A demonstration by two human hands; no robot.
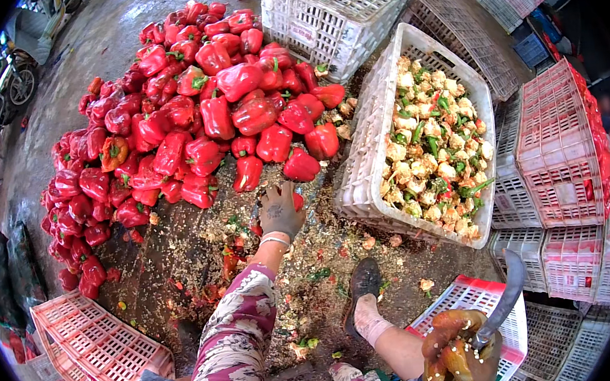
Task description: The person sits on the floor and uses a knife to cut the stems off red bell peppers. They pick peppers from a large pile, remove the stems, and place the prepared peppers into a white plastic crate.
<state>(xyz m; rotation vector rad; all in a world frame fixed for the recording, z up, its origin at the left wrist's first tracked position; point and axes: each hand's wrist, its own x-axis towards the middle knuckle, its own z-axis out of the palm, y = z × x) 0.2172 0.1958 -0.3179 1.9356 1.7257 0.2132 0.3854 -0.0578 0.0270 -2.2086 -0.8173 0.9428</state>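
Note:
My left hand (281, 214), in a thin grey glove, reaches palm down to the near edge of a heap of red bell peppers (217, 116). Its fingertips are close to one red bell pepper (301, 165). Some red shows beside the palm, but the underside of the hand is hidden, so I cannot tell if it grips anything. At the lower right my right hand (455, 349), in a stained orange-brown glove dotted with seeds, is closed around a knife with a curved blade (507, 292) pointing up. Right of the heap, a tilted white plastic crate (345, 187) holds pepper cores with green stems (431, 141).
Seeds and pepper scraps litter the floor (311, 260). An upturned white crate (317, 20) stands behind the heap. Stacked crates (557, 152) line the right side. A pinkish crate (101, 344) is at lower left, and a red-and-white crate (469, 296) lies by my right hand.

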